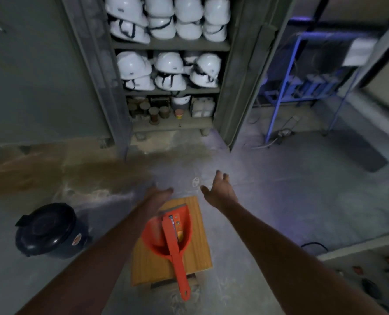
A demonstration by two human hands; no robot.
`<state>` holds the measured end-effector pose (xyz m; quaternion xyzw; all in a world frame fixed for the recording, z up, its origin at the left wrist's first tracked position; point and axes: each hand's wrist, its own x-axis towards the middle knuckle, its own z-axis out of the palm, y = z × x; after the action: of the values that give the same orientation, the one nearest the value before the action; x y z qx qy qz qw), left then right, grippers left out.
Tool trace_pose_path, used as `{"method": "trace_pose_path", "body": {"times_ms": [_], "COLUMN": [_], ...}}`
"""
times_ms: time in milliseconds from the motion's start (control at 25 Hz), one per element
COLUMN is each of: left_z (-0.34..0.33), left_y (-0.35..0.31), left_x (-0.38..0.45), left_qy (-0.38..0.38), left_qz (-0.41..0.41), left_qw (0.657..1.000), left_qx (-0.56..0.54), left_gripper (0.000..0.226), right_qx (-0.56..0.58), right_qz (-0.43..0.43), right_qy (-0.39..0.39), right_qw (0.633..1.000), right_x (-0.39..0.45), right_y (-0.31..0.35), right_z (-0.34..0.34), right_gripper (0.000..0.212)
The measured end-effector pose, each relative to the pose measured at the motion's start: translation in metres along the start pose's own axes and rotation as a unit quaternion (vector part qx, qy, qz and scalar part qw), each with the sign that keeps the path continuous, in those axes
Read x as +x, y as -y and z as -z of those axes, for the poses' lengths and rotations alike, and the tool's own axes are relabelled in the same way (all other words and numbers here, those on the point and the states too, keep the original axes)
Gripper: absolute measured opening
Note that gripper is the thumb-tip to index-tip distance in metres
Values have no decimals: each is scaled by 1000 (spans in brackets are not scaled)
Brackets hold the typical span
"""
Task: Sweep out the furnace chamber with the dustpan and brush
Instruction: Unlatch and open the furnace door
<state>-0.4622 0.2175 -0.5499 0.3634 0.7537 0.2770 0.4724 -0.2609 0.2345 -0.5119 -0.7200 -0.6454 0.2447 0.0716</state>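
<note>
An orange dustpan (153, 233) lies on a small wooden stool (148, 264) low in the middle of the view. An orange brush (174, 248) rests across the pan, its handle pointing toward me past the stool's near edge. My left hand (158, 196) hovers just above the pan's far end, fingers spread, holding nothing. My right hand (218, 192) is stretched out to the right of the stool, above the floor, palm open and empty. No furnace chamber is in view.
A black lidded bucket (50, 230) stands on the dusty concrete floor left of the stool. Ahead, an open grey cabinet (170, 45) holds several white hard hats and jars. A blue metal frame (289, 71) stands at the right, a panel edge at bottom right.
</note>
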Motion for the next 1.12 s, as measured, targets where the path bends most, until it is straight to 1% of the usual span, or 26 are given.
{"method": "trace_pose_path", "body": {"times_ms": [80, 160, 280, 360, 440, 480, 600, 640, 720, 840, 960, 1040, 1120], "left_z": [-1, -5, -13, -29, -50, -67, -123, -146, -200, -286, -360, -405, -445], "left_y": [-78, -160, -277, -346, -399, -421, -467, -476, -483, -465, -417, -379, -342], "left_x": [-5, -23, -73, -121, -172, -199, -266, -289, -336, -407, -465, -494, -518], "left_qy": [-28, -39, -74, -105, -107, -95, -40, -18, 21, 90, 172, 220, 267], "left_qz": [-97, -202, -358, -447, -516, -542, -575, -586, -620, -655, -672, -692, -702], "left_qw": [990, 961, 883, 828, 788, 774, 761, 754, 730, 693, 657, 618, 580], "left_qx": [100, 188, 296, 321, 319, 313, 298, 296, 288, 288, 295, 302, 315], "left_gripper": [77, 80, 85, 90, 94, 95, 91, 90, 88, 84, 75, 68, 63], "right_qx": [-17, -38, -71, -95, -128, -144, -168, -174, -189, -183, -98, -46, -12], "right_qz": [7, 2, -17, -29, -45, -57, -110, -135, -185, -275, -362, -411, -446], "right_qy": [-65, -133, -247, -322, -388, -419, -474, -488, -504, -505, -480, -459, -461], "right_qw": [998, 990, 966, 942, 912, 895, 857, 845, 823, 798, 793, 786, 767], "right_x": [5, 1, -20, -48, -87, -111, -184, -209, -260, -333, -392, -421, -440], "right_y": [1, -6, -27, -46, -68, -82, -125, -142, -182, -251, -315, -353, -387], "right_z": [66, 142, 263, 340, 401, 428, 484, 497, 518, 523, 492, 457, 418], "right_gripper": [88, 89, 92, 94, 96, 97, 97, 97, 94, 90, 83, 75, 63]}}
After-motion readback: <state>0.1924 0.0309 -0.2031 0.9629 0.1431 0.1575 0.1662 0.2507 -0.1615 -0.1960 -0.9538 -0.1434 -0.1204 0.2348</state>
